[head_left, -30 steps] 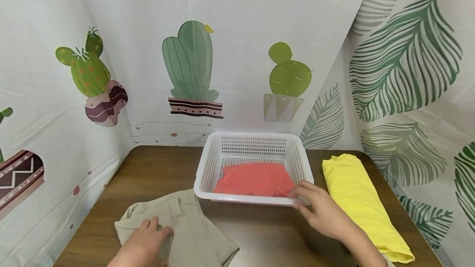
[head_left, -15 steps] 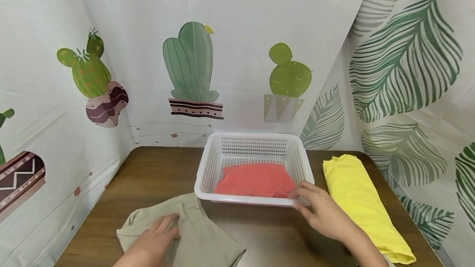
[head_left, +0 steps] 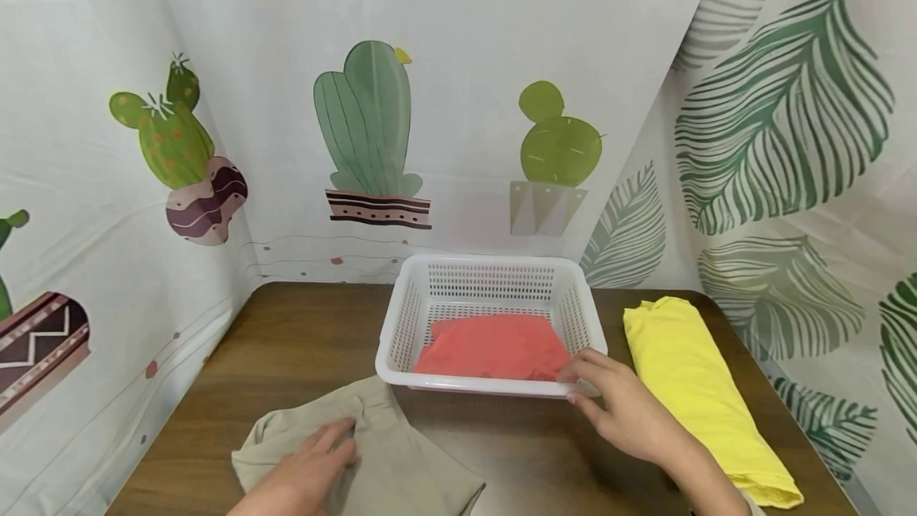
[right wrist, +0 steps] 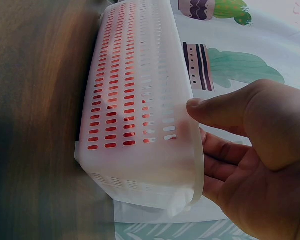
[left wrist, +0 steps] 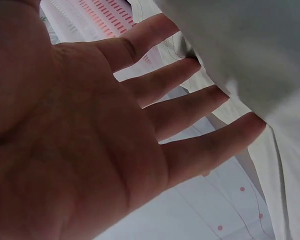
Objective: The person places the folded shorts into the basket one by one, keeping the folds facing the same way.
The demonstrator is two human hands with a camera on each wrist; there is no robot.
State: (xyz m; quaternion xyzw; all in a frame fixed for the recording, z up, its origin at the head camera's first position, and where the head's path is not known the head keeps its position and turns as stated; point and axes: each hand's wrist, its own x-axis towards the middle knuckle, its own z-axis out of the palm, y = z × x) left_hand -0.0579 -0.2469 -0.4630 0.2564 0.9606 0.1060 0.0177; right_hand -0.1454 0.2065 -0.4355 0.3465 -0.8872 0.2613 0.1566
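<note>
- Evidently, my left hand (head_left: 304,472) is resting on the folded khaki garment (head_left: 408,452); its fingers are lying spread apart, nearly straight, tips touching the fabric, probably to steady its folds.
- My right hand (head_left: 623,412) is pinching the perforated white plastic basket (head_left: 466,383) by its near right rim, thumb outside and other fingers inside, likely to stop it sliding.
- Just left of those right fingers, the coral cloth (head_left: 497,347) is lying inside the basket, its walls presumably containing it.
- Right of my right fingers, the folded yellow cloth (head_left: 705,396) is lying on the wooden table (head_left: 315,325), apparently set aside to leave working room between my hands.
- Beyond my left fingertips, the garment's far corner is nearing the basket; I can't tell whether they're touching.
</note>
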